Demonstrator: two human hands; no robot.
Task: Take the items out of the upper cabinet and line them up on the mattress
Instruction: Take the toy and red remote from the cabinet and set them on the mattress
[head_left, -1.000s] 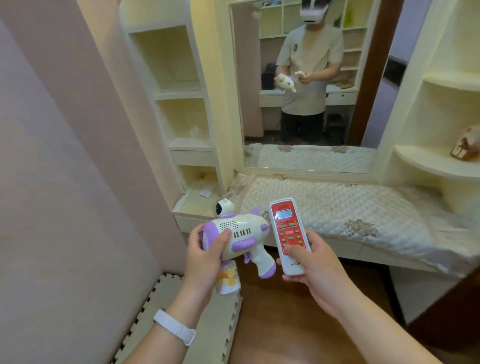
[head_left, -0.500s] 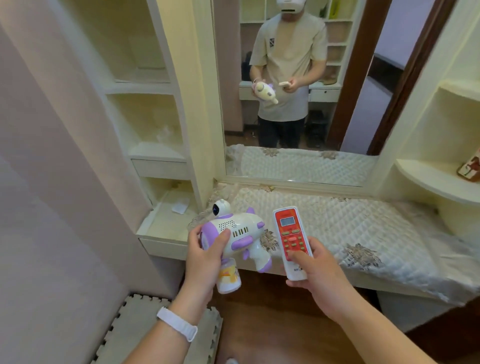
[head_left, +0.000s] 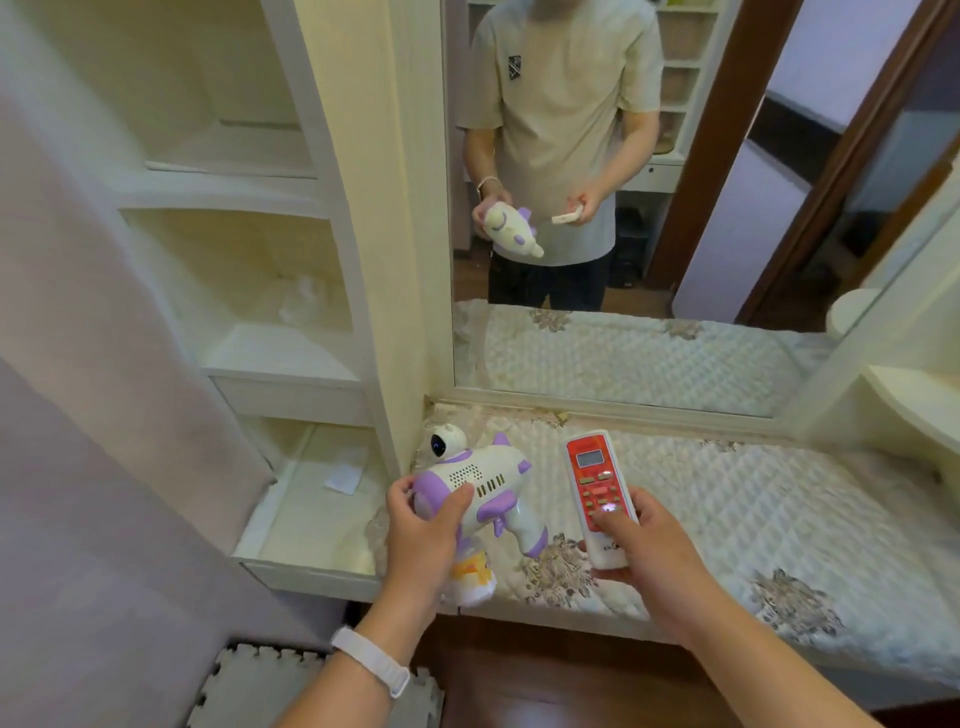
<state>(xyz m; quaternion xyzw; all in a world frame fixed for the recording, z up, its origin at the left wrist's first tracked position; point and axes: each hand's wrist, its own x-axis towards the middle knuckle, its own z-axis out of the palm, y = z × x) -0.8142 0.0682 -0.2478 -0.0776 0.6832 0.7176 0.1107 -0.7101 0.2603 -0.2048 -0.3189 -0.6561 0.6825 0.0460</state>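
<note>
1. Left hand (head_left: 421, 525) gripped the rear of the toy gun (head_left: 483, 480), thumb across its side vents, fingers curled round the back.
2. Toy gun was white and purple, with its muzzle pointing right and away and its handle pointing down. A small bottle (head_left: 470, 579) with a yellow print hung beneath it.
3. Toy gun was held over the left end of the mattress (head_left: 753, 509). Could not tell whether it touched the mattress.
4. Right hand (head_left: 639, 545) grasped the remote (head_left: 597, 493) by its lower end, thumb on the buttons, red face up.
5. Remote was above the front part of the mattress, just right of the toy gun and apart from it.
6. Mirror (head_left: 675, 208) behind the mattress reflected the person holding both items.
7. Shelves (head_left: 270, 353) stood to the left, with a paper slip (head_left: 344, 477) on the lowest one.
8. White wristband (head_left: 371, 665) was on the left wrist, and a foam mat (head_left: 260, 686) lay on the floor below.
</note>
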